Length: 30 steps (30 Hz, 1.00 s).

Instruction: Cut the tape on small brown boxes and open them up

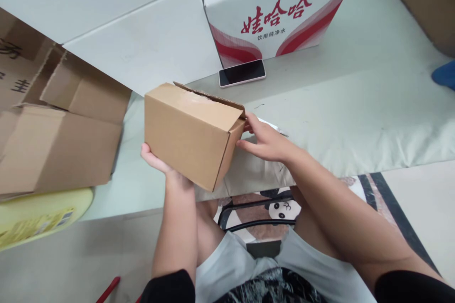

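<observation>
Box (186, 139), tilted, over surface (373, 104) near its front edge, gripped from beneath by left hand (161, 166), right hand (263, 140) spread against right end; apparently liable to drop past that edge upon any left-hand slackening.

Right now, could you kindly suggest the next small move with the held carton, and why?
Perhaps use the right hand to ease the slightly raised flap further open: that hand is near the flap's end, and the left hand supports the carton from below.
</observation>
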Each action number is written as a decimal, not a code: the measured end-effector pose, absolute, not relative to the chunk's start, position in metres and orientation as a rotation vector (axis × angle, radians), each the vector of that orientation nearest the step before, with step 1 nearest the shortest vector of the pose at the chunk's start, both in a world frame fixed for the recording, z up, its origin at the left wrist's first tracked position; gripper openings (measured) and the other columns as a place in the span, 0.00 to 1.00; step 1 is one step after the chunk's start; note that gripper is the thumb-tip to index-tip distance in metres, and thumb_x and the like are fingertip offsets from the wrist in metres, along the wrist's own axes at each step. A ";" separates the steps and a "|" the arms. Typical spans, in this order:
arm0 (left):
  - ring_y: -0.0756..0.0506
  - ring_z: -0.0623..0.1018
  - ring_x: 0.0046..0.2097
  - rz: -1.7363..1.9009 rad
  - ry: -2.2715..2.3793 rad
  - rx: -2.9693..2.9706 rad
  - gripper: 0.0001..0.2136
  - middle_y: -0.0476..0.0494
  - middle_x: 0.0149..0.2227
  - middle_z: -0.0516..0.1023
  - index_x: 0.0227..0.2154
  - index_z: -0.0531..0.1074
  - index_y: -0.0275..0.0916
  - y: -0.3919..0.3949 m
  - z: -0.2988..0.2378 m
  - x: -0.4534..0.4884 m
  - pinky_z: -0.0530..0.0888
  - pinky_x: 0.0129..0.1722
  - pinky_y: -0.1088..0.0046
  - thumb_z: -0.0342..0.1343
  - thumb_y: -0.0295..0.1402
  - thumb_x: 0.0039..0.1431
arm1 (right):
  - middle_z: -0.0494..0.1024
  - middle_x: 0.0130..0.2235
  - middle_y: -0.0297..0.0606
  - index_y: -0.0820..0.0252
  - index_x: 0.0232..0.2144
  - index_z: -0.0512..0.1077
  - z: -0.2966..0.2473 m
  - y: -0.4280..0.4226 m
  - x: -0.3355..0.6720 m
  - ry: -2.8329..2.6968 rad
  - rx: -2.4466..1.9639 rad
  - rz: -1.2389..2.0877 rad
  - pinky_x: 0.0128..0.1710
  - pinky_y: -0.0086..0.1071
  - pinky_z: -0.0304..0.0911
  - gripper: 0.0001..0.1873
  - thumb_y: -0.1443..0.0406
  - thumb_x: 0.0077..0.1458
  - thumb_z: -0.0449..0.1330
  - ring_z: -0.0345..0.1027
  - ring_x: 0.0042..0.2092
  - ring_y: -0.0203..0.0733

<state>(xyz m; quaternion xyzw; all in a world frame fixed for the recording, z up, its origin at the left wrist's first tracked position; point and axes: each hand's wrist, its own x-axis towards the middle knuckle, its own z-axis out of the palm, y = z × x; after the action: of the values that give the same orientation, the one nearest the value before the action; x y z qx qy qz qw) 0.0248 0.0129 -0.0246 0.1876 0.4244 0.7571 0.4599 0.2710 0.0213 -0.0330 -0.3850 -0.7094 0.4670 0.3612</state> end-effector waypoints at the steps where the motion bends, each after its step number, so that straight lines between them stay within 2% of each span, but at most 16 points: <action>1: 0.38 0.78 0.45 1.860 1.057 0.452 0.25 0.41 0.43 0.80 0.43 0.75 0.39 0.013 -0.026 0.024 0.73 0.44 0.63 0.50 0.56 0.58 | 0.75 0.60 0.52 0.57 0.67 0.56 -0.033 0.021 0.271 -1.826 -1.007 1.213 0.58 0.56 0.71 0.38 0.56 0.58 0.61 0.73 0.56 0.53; 12: 0.41 0.78 0.42 1.883 1.104 0.402 0.21 0.44 0.39 0.80 0.38 0.73 0.39 0.016 -0.024 0.024 0.71 0.41 0.66 0.50 0.53 0.60 | 0.77 0.57 0.53 0.60 0.68 0.53 -0.027 0.019 0.272 -1.863 -1.119 1.311 0.52 0.54 0.74 0.40 0.55 0.58 0.59 0.76 0.47 0.51; 18: 0.39 0.78 0.44 1.851 1.116 0.485 0.24 0.41 0.44 0.81 0.41 0.75 0.39 0.015 -0.027 0.025 0.72 0.44 0.64 0.49 0.56 0.59 | 0.77 0.56 0.51 0.57 0.68 0.52 -0.031 0.019 0.271 -1.841 -1.105 1.299 0.51 0.54 0.75 0.39 0.56 0.58 0.58 0.77 0.46 0.50; 26: 0.40 0.77 0.43 1.841 1.123 0.462 0.22 0.43 0.41 0.80 0.39 0.73 0.40 0.013 -0.023 0.027 0.71 0.43 0.66 0.51 0.55 0.59 | 0.75 0.57 0.54 0.61 0.67 0.51 -0.032 0.018 0.268 -1.842 -1.088 1.314 0.51 0.53 0.75 0.40 0.56 0.56 0.57 0.76 0.46 0.49; 30: 0.40 0.77 0.43 1.847 1.138 0.451 0.22 0.42 0.42 0.80 0.38 0.72 0.40 0.013 -0.023 0.027 0.71 0.43 0.66 0.50 0.55 0.59 | 0.76 0.57 0.52 0.58 0.66 0.52 -0.034 0.019 0.268 -1.830 -1.079 1.307 0.49 0.52 0.75 0.38 0.57 0.57 0.57 0.76 0.45 0.49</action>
<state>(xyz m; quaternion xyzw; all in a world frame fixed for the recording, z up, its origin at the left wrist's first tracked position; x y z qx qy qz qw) 0.0267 0.0127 -0.0234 0.1820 0.4597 0.7458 0.4465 0.2677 0.0186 -0.0336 -0.4102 -0.6956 0.4968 0.3179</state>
